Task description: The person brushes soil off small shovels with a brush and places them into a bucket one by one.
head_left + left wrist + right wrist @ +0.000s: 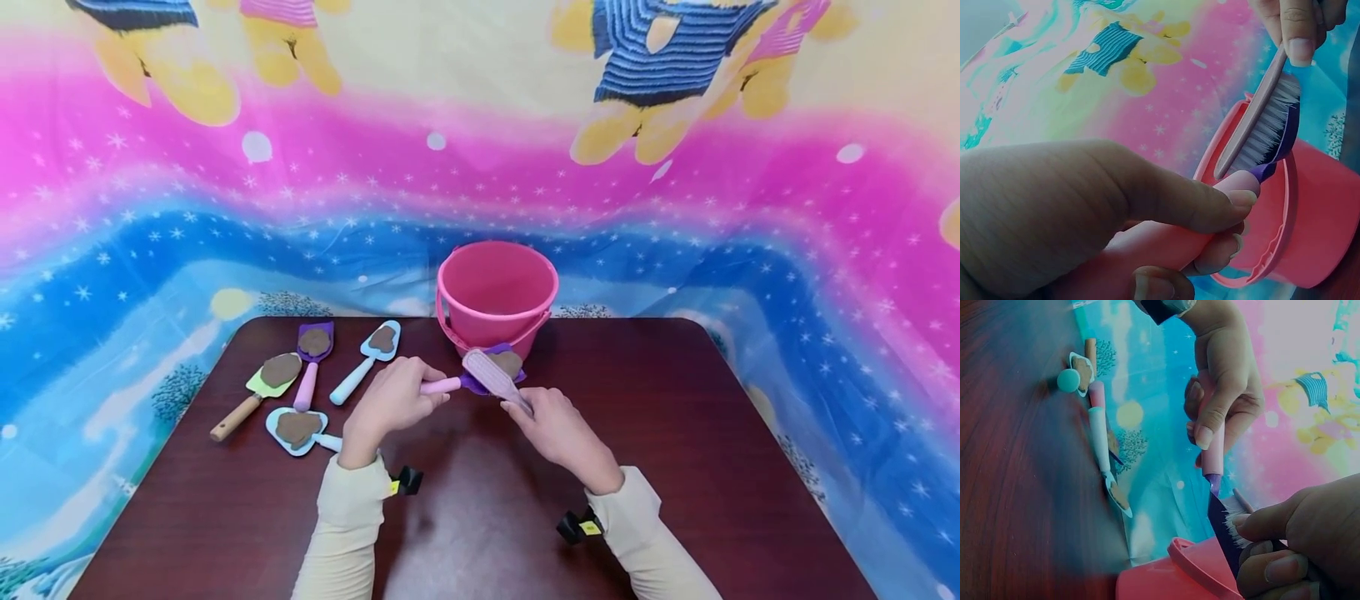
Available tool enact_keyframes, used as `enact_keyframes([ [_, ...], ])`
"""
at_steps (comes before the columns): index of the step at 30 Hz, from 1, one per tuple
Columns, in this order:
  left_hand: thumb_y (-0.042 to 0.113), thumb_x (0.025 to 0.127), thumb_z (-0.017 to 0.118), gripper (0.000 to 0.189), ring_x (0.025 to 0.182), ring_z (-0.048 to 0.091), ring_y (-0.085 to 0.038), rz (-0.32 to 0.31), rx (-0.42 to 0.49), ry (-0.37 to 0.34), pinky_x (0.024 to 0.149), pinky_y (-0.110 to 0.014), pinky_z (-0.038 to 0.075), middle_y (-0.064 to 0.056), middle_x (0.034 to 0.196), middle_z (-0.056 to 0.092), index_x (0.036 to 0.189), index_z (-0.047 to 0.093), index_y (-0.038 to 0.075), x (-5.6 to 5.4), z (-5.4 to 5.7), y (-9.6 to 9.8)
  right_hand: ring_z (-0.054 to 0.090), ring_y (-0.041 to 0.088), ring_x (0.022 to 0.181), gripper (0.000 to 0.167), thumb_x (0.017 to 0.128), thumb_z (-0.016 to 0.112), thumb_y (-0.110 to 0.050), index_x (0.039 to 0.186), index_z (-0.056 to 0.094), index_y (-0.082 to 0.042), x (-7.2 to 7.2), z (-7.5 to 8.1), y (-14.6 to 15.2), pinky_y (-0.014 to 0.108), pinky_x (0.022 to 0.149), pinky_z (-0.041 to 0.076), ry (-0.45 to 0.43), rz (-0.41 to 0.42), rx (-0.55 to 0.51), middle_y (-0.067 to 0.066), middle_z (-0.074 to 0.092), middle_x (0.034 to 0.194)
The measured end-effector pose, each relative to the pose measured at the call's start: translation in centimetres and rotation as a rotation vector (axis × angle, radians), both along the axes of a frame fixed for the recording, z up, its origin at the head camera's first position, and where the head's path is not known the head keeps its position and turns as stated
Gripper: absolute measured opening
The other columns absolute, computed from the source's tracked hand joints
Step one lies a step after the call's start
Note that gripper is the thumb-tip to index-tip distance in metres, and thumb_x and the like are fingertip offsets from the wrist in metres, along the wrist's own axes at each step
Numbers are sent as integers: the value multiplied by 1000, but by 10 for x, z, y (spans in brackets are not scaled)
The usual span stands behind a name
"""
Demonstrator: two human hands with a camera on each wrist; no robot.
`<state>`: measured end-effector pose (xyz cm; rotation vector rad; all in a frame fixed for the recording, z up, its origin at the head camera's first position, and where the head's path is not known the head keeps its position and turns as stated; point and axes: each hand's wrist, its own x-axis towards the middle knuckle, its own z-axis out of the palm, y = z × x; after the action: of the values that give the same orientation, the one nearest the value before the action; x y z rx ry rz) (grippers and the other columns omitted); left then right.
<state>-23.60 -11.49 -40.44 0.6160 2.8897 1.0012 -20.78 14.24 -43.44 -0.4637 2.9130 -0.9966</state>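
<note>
My left hand [392, 402] grips the pink handle of a small purple-bladed shovel [441, 386], its blade near the front of a pink bucket [491, 322]. A brown, mud-like patch [508, 362] shows on that blade, partly covered by a pale pink brush [491, 375]. The brush's handle is pinched by my right hand [558, 429]. Seen from the left wrist, the white bristles [1266, 134] face the purple blade and meet it, with the bucket behind. From the right wrist, fingers of the right hand [1279, 550] overlap the blade's edge.
On the table's left lie several shovels with brown patches: a green one with a wooden handle [236, 418], a purple one [306, 387] and light blue ones [351, 382]. A printed cloth [360, 192] hangs behind the dark table [480, 517].
</note>
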Motion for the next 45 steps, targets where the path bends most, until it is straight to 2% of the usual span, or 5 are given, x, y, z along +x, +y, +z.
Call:
enact_keyframes([
  [20, 21, 90, 78, 17, 50, 49, -12, -35, 16, -8, 56, -30, 45, 10, 61, 64, 106, 82, 17, -2, 1, 1, 39, 12, 51, 19, 99, 66, -30, 89, 65, -15, -1, 11, 15, 26, 49, 37, -55, -30, -8, -2, 45, 60],
  [26, 20, 90, 77, 19, 51, 51, -12, -18, 5, -7, 57, -31, 46, 11, 62, 65, 108, 81, 17, -1, 2, 1, 41, 13, 52, 23, 100, 65, -30, 85, 63, -13, -4, 11, 21, 28, 51, 39, -17, -41, 0, -2, 45, 61],
  [34, 22, 90, 78, 24, 57, 55, -14, 33, 19, -19, 61, -32, 49, 7, 66, 66, 112, 80, 13, 1, 3, -10, 42, 15, 52, 23, 101, 63, -25, 85, 64, -9, -13, 11, 37, 29, 49, 37, 36, -130, -10, 2, 46, 61],
  [38, 22, 90, 78, 24, 55, 53, -14, 17, 24, -15, 59, -32, 48, 8, 63, 64, 112, 80, 13, 0, 3, -11, 41, 14, 52, 30, 101, 63, -27, 77, 58, -9, -15, 10, 40, 29, 50, 37, 74, -127, -17, 1, 43, 60],
  [45, 22, 90, 78, 23, 54, 53, -16, 33, 20, -38, 57, -33, 48, 8, 60, 61, 111, 80, 13, 1, 2, -8, 42, 15, 54, 31, 101, 62, -29, 78, 60, -9, -14, 10, 35, 28, 51, 38, 79, -109, -73, -1, 42, 59],
])
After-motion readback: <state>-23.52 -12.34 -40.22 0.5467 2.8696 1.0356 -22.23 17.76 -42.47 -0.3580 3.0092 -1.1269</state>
